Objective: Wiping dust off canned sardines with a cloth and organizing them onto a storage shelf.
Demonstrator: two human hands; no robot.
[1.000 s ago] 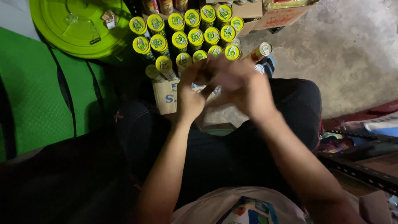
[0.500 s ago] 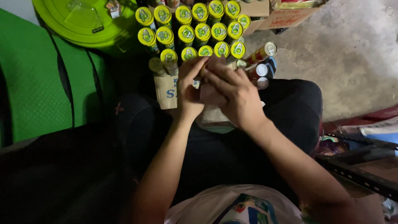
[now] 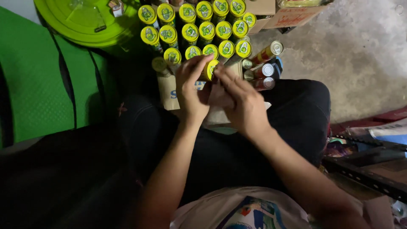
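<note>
Your left hand and your right hand are together over your lap, both closed on one small yellow-topped cylindrical tube, which you hold between the fingertips of both, its round cap facing up. It sits just at the near edge of a packed cluster of matching yellow-capped tubes standing upright on the floor ahead of your knees. A few tubes with silver ends lie on their sides just right of the cluster. A round lime-green plastic lid lies at the upper left, a green mesh mat below it, and bare grey concrete floor spreads to the right
</note>
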